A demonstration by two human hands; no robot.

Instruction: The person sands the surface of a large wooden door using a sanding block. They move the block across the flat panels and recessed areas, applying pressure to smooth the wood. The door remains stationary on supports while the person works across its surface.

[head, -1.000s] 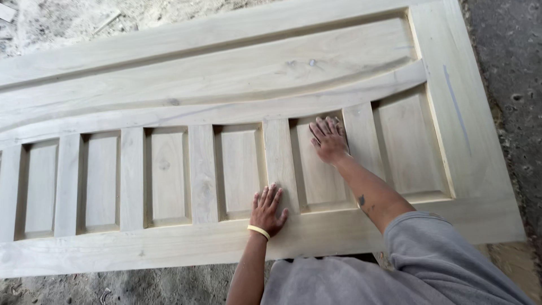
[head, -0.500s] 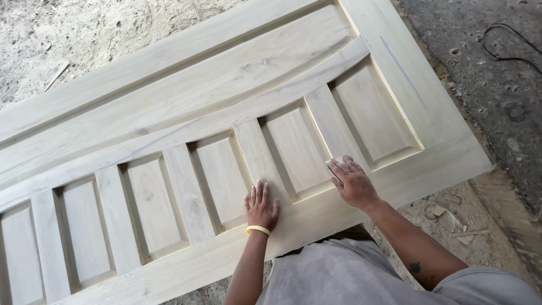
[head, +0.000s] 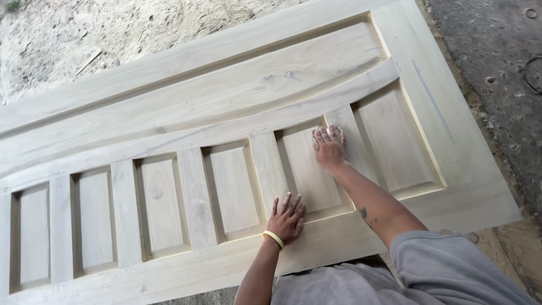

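Note:
A pale unfinished wooden panel door (head: 197, 107) lies flat, with a long curved upper panel and a row of several upright recessed panels. My right hand (head: 329, 149) reaches to the top of one recessed panel, beside a vertical rail, pressing a small pale piece of sandpaper (head: 334, 131) under its fingertips. My left hand (head: 288, 219) lies flat with fingers spread on the door's lower rail and holds nothing. A yellow band (head: 274, 238) circles that wrist.
Sandy, dusty ground (head: 84, 28) lies beyond the door's far edge, with a thin wood sliver (head: 88, 61) on it. Dark rough concrete (head: 497, 51) runs along the right side, where a black cable (head: 530, 76) curls at the frame edge. My grey shirt (head: 451, 271) fills the bottom right.
My right hand slid from the panel's lower corner near the bottom rail up to the panel's top. My left hand stayed flat on the lower rail. The view swung.

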